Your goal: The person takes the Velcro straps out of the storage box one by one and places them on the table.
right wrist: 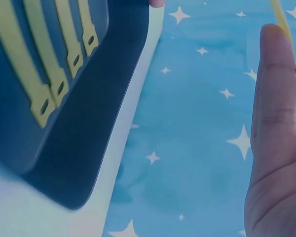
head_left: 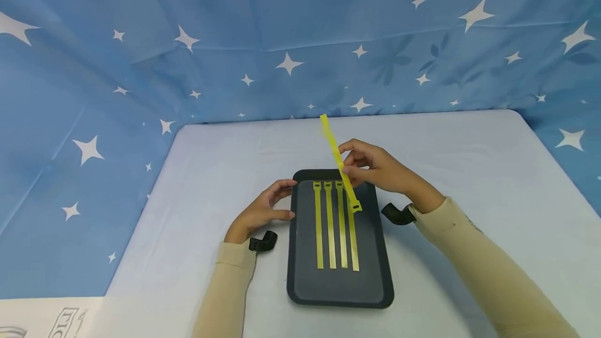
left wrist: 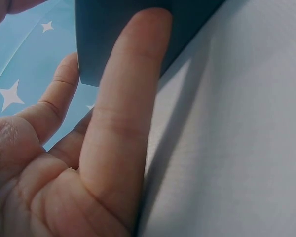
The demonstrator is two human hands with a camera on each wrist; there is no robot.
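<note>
A yellow cable tie point(head_left: 331, 141) with a slotted head is pinched between the thumb and fingers of my right hand point(head_left: 377, 167). It slants over the upper part of a dark grey tray point(head_left: 340, 293), slotted end lowest. On the tray several like yellow ties point(head_left: 331, 233) lie side by side, slotted heads at the far end; the held one partly covers the rightmost. My left hand point(head_left: 261, 210) rests at the tray's left edge with fingers spread. In the left wrist view its straight thumb point(left wrist: 123, 108) touches the tray's side point(left wrist: 96, 44).
The tray lies on a white-covered table point(head_left: 225, 155). Behind and to the left hangs a blue cloth point(head_left: 263, 25) with white stars. A printed pale item point(head_left: 51, 320) shows at the lower left corner. Black wrist mounts point(head_left: 264, 242) sit on both sleeves.
</note>
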